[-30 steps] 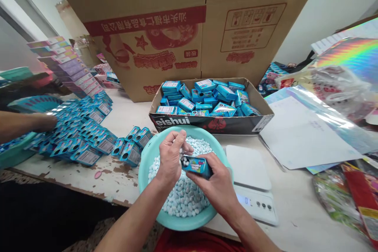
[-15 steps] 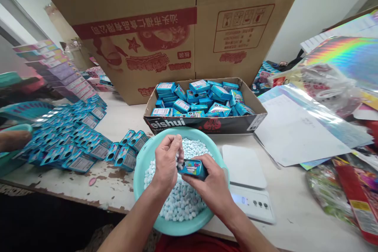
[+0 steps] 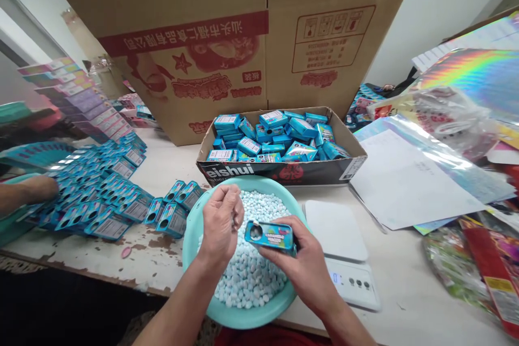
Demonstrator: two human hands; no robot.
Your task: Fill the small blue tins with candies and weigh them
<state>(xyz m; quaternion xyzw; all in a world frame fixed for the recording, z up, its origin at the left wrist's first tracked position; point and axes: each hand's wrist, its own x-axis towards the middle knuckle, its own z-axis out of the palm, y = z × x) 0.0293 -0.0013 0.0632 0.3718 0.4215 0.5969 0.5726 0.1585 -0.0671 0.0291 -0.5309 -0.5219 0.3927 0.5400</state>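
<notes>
Noted right hand (image 3: 304, 259) clamped around a small blue box (image 3: 273, 233) above the turquoise basin (image 3: 249, 320), with pale pieces visible in its round opening. Observed left hand (image 3: 221, 219) just beside it, apart from the box, fingers curled inward; cannot tell for certain what, if anything, lies in the palm. Recorded pale candy-like pieces (image 3: 247, 293) heaped in the basin, white scale (image 3: 336, 230) to the right, open carton of blue boxes (image 3: 259, 175) behind, more upright boxes (image 3: 172, 219) to the left near a co-worker's hand (image 3: 42, 189).
</notes>
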